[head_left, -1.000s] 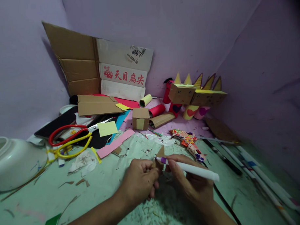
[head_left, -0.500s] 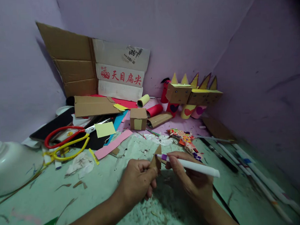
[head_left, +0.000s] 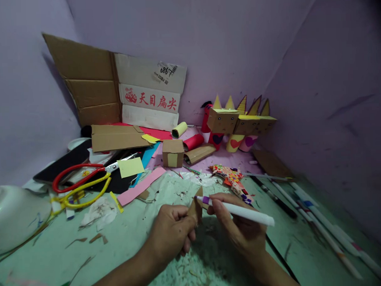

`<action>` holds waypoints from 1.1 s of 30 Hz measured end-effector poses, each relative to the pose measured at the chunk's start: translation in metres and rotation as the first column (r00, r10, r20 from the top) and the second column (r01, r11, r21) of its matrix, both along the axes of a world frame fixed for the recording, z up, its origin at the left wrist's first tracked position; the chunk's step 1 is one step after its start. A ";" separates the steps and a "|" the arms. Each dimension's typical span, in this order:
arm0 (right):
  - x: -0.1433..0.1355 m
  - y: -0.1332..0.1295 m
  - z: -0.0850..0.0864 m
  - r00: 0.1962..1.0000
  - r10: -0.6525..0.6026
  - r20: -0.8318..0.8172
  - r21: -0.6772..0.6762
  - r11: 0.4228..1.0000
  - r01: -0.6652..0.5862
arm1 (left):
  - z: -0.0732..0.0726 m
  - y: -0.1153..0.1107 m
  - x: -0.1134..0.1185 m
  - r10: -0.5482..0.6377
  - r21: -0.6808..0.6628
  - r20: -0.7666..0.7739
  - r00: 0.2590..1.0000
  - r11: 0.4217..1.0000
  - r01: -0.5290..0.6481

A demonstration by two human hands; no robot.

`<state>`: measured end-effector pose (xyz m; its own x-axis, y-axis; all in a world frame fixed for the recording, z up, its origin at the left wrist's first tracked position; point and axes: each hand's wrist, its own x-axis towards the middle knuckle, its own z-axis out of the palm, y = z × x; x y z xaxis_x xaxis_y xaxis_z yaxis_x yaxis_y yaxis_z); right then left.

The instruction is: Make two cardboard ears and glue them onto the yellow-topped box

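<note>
The left hand pinched a small, pointed cardboard piece between thumb and fingers, the point rising above them. The right hand gripped a white marker pen-fashion, its purple-banded end aimed at the piece's upper part; whether the nib touched could not be told. Doing this neatly seemed to call for a firm pinch low on the piece, so that it would not swing, and for short, light strokes led by the fingers. Ahead of the left hand lay a pink strip and, farther out to its left, scissors. A small cardboard box stood beyond both hands; a patterned bundle lay just ahead of the right one.
</note>
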<state>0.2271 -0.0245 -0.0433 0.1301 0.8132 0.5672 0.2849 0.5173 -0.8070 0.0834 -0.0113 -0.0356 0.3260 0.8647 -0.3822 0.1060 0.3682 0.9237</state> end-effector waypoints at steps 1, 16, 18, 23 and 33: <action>-0.001 -0.001 0.001 1.000 0.013 -0.015 -0.003 1.000 -0.013 | 0.001 0.000 0.000 0.004 -0.005 0.009 1.000 1.000 -0.003; 0.002 0.000 -0.003 1.000 0.022 -0.019 -0.029 0.999 -0.022 | 0.001 0.001 0.000 0.010 0.006 -0.014 1.000 1.000 -0.010; 0.001 -0.002 -0.002 0.998 0.069 -0.004 -0.045 0.997 -0.069 | 0.002 0.001 0.000 0.004 0.005 -0.021 1.000 1.000 -0.003; -0.001 -0.003 0.002 0.995 0.096 0.001 -0.046 0.994 -0.095 | 0.001 0.000 0.000 0.003 0.000 -0.035 0.999 1.000 -0.003; 0.003 0.004 -0.003 0.999 0.003 -0.037 -0.016 1.000 -0.004 | 0.000 0.000 0.000 0.007 0.006 -0.043 0.999 1.000 -0.007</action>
